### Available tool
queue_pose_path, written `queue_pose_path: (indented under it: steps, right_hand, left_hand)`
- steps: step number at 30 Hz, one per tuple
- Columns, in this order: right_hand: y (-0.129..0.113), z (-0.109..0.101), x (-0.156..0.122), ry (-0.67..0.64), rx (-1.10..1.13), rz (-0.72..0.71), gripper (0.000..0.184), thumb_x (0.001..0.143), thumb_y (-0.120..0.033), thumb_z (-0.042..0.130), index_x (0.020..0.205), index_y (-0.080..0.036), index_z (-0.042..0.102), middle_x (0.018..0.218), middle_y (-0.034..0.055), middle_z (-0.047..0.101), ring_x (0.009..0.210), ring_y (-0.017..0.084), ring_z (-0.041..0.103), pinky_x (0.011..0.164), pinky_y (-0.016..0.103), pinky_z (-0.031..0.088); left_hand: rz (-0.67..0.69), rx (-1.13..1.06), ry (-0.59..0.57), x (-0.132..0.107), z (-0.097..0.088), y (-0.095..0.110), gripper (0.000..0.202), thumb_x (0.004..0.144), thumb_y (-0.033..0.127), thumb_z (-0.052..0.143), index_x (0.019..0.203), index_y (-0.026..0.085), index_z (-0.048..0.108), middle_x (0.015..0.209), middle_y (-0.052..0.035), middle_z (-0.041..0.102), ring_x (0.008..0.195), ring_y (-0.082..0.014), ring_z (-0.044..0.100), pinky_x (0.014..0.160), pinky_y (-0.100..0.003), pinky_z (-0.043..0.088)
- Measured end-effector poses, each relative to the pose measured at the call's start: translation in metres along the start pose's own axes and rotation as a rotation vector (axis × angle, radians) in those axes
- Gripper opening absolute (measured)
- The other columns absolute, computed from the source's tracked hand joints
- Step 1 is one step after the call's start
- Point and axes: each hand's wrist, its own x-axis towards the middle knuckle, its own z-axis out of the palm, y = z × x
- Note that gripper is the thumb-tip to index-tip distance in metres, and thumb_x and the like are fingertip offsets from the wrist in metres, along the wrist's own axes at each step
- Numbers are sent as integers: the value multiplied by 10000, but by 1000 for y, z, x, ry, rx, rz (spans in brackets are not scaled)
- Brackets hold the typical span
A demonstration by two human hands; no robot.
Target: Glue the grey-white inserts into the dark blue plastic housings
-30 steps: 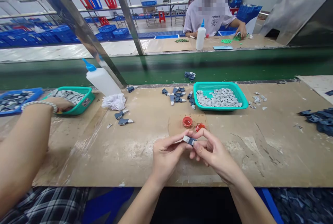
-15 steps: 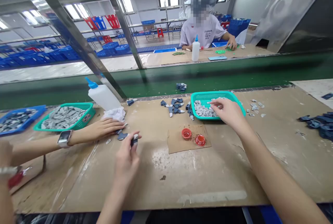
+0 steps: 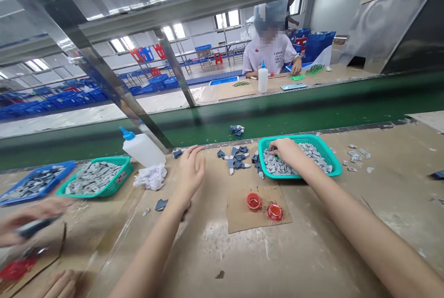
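Note:
My left hand [image 3: 190,171] is raised above the bench with its fingers apart and nothing visible in it. Dark blue-grey plastic parts [image 3: 161,204] lie beside and partly behind that forearm. Past its fingertips sits another dark part [image 3: 177,153]. My right hand [image 3: 287,151] reaches into a green basket [image 3: 300,176] of small light-grey plastic pieces [image 3: 314,154]. Its fingers are bent together among the pieces, and whatever they pinch is hidden. Left of this basket lie several dark parts with light-grey ends [image 3: 238,158].
Two red cups [image 3: 254,201] of reddish liquid sit on a cardboard piece [image 3: 239,224]. At left are a white bottle [image 3: 144,149], crumpled cloth [image 3: 151,177], another green basket [image 3: 113,188] and a blue tray [image 3: 67,168]. A co-worker's blurred hands [image 3: 34,219] are at the left edge.
My left hand has moved forward and no longer shows the dark part it held. My right hand has shifted left and lower into the pieces. The neighbouring co-worker's watch-wearing arm has pulled back left.

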Motion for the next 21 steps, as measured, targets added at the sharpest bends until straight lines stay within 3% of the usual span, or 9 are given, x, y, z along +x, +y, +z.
queue_pose_path:
  steps: [3, 7, 9, 11, 15, 21]
  right_hand:
    - [0, 0, 0, -1, -8, 38, 108, 821, -251, 669, 898, -200, 725, 838, 80, 727, 826, 227, 653, 652, 264, 392]
    - [-5, 0, -5, 23, -19, 47, 105, 864, -254, 609, 877, -209, 703, 856, 69, 726, 839, 214, 649, 652, 260, 385]
    - [-8, 1, -7, 43, -34, 50, 126, 879, -249, 580, 890, -214, 700, 913, 73, 729, 889, 218, 646, 676, 265, 388]
    - [-10, 3, -8, 48, -51, 67, 145, 883, -252, 564, 902, -210, 702, 948, 84, 731, 908, 228, 648, 685, 274, 392]
    - [-10, 5, -6, 29, -67, 92, 160, 883, -258, 557, 875, -200, 706, 917, 97, 738, 898, 244, 660, 690, 284, 402]
    - [-15, 9, -10, 65, -48, 102, 155, 889, -217, 545, 885, -183, 697, 953, 129, 731, 921, 264, 659, 692, 296, 406]
  left_hand:
    - [44, -21, -122, 65, 39, 4, 438, 906, 387, 450, 1273, 155, 508, 1273, -145, 554, 1221, -273, 502, 1022, -392, 409]
    - [120, -3, -301, 135, 91, 6, 642, 800, 522, 607, 1338, 200, 470, 1392, -145, 471, 1303, -334, 402, 1040, -455, 375]
    - [133, 22, -381, 159, 110, 8, 631, 790, 489, 646, 1331, 210, 478, 1419, -142, 440, 1303, -349, 395, 1034, -524, 363]
    - [129, 45, -453, 175, 122, 9, 503, 845, 408, 618, 1286, 192, 512, 1368, -129, 486, 1222, -312, 484, 982, -540, 413]
    - [95, 76, -533, 180, 127, 4, 355, 895, 332, 569, 1207, 161, 554, 1231, -105, 575, 1054, -239, 591, 874, -464, 506]
    - [79, 63, -587, 138, 99, -8, 342, 896, 355, 563, 1183, 170, 573, 1231, -101, 579, 1068, -240, 584, 896, -467, 492]
